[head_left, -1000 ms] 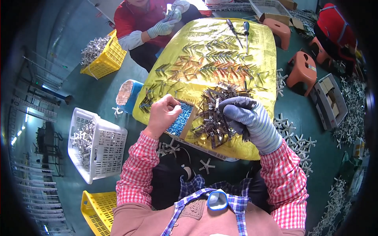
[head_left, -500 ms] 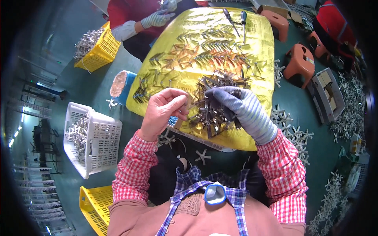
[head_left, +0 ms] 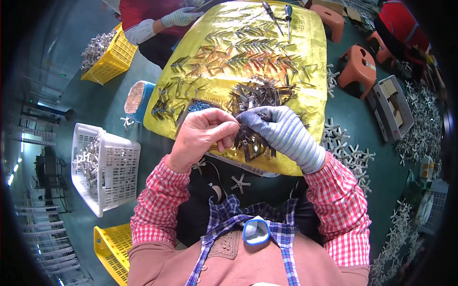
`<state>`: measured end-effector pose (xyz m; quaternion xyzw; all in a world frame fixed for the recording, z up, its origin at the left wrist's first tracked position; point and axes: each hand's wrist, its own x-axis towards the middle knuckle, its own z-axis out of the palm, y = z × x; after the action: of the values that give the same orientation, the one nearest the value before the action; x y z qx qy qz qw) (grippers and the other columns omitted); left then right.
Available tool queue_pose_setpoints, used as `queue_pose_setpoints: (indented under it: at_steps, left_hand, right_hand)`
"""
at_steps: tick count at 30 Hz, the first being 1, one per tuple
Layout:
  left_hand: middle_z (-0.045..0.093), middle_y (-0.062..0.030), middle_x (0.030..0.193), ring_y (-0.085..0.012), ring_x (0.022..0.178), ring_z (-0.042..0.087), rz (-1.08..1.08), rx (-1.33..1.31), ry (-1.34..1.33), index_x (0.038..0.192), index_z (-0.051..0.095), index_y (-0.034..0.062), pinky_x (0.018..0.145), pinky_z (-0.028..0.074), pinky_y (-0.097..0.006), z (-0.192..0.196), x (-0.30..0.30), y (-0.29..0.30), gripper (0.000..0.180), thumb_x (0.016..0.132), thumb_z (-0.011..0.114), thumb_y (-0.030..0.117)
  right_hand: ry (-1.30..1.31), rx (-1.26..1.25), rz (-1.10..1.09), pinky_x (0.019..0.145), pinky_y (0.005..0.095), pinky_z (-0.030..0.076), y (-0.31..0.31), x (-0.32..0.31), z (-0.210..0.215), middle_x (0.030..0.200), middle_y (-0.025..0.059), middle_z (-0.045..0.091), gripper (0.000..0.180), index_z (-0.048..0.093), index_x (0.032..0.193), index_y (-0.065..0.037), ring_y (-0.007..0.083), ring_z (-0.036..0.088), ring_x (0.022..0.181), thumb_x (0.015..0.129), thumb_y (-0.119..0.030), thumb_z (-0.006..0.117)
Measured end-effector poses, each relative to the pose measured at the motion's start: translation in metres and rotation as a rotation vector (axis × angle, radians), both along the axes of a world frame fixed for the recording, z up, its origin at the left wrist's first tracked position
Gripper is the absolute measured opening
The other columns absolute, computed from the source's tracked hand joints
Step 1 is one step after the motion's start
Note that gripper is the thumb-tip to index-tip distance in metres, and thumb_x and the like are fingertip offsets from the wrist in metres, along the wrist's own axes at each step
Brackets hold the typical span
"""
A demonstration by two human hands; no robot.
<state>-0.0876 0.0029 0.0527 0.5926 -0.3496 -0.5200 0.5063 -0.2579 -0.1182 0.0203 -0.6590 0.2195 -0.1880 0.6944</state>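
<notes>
L bare hand is bending thumb + fingers into a pinch, its tips meeting those of the R hand in a blue-grey striped knit glove, which is curling thumb against fingers; can't tell what, if anything, either is gripping. Both are hovering by the near edge of the loose heap of dark flat metal strips on the yellow-sheeted surface.

Progress, judging by layout: prob. well under way. Several rows of thin V-shaped metal pcs are lying beyond the heap, apparently done. Left to do: the heap is holding lots of strips, and small bright-blue screws are sitting in the open box just beyond the L hand, qty unclear b/c it's partly hidden.
</notes>
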Motion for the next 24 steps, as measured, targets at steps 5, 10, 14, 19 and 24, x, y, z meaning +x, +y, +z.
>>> queue_pose_setpoints:
  at_steps: [5,10,14,19,24]
  left_hand:
    - [0.063,-0.0021,0.069,-0.0053,0.057,0.057,-0.011,0.062,-0.016,0.094,0.066,-0.0010,0.050,0.045,-0.018,-0.006,-0.003,-0.005,0.011,0.090,0.067,0.009]
    - [0.062,-0.0011,0.070,-0.0039,0.057,0.056,0.017,0.063,-0.146,0.094,0.065,-0.0015,0.050,0.044,-0.017,-0.003,-0.015,-0.008,0.011,0.090,0.068,0.008]
    - [0.062,0.0002,0.071,-0.0024,0.057,0.055,0.057,0.043,-0.195,0.094,0.065,-0.0015,0.050,0.044,-0.016,-0.003,-0.018,-0.008,0.010,0.090,0.068,0.007]
    - [0.062,0.0007,0.071,-0.0016,0.056,0.053,0.036,0.053,-0.226,0.095,0.064,-0.0017,0.049,0.043,-0.015,-0.005,-0.020,-0.010,0.010,0.090,0.068,0.006]
    - [0.060,0.0006,0.070,-0.0019,0.056,0.054,-0.006,0.024,-0.187,0.096,0.060,-0.0007,0.049,0.042,-0.015,-0.010,-0.019,-0.011,0.011,0.089,0.067,0.002]
  right_hand:
    - [0.101,-0.006,-0.017,0.054,0.0276,0.050,-0.001,0.001,0.001,0.071,0.0033,0.068,0.039,0.072,0.098,-0.002,0.0081,0.060,0.060,0.092,-0.039,0.065]
    - [0.238,0.000,0.022,0.064,0.0244,0.049,-0.006,-0.002,0.005,0.075,0.0001,0.068,0.041,0.072,0.097,0.000,0.0052,0.057,0.070,0.091,-0.039,0.065]
    - [0.279,-0.055,0.016,0.063,0.0245,0.048,-0.006,0.000,0.003,0.073,-0.0001,0.067,0.042,0.072,0.095,0.000,0.0049,0.056,0.069,0.091,-0.042,0.065]
    - [0.247,-0.101,0.016,0.062,0.0307,0.050,-0.008,-0.001,-0.010,0.069,0.0071,0.066,0.046,0.072,0.094,-0.002,0.0153,0.060,0.063,0.091,-0.046,0.061]
    - [0.271,-0.156,0.002,0.063,0.0374,0.052,-0.006,-0.001,-0.005,0.066,0.0147,0.066,0.046,0.072,0.095,-0.003,0.0263,0.065,0.061,0.091,-0.046,0.058]
